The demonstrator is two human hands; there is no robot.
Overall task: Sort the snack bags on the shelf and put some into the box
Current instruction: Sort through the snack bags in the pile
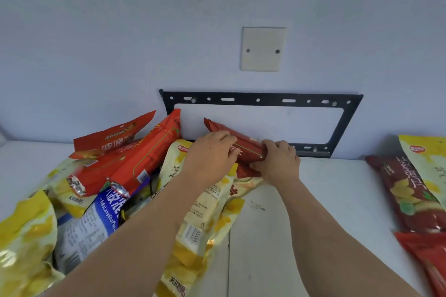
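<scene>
Both hands closed on one red snack bag (243, 146) at the back of the white shelf (301, 200), close against the wall (120, 43) and the lower bar of the black metal bracket (260, 99). Left hand (212, 152) curled over the bag's left part from above, fingers (229, 138) wrapped onto its top edge; right hand (280, 159) cupped round the right end, fingers folded under and behind. Bag tilted, far corner raised toward the wall, lower edge touching the pile beneath

Likely light and puffy with air — crinkly film, slick to the touch, contents easy to crush. Best held by the flat sealed ends or cradled across the width, not squeezed at the middle

Outward to the left: a heap of bags, pale yellow chip bag (200, 200) under the left forearm, orange-red bags (135, 159) leaning behind, a blue-and-white bag (96, 222) lower down. Far right: a dark red bag (410, 195) lying flat, partly under another yellow bag (429, 159). Above the bracket, a blank cream wall plate (263, 48). No box in view
</scene>
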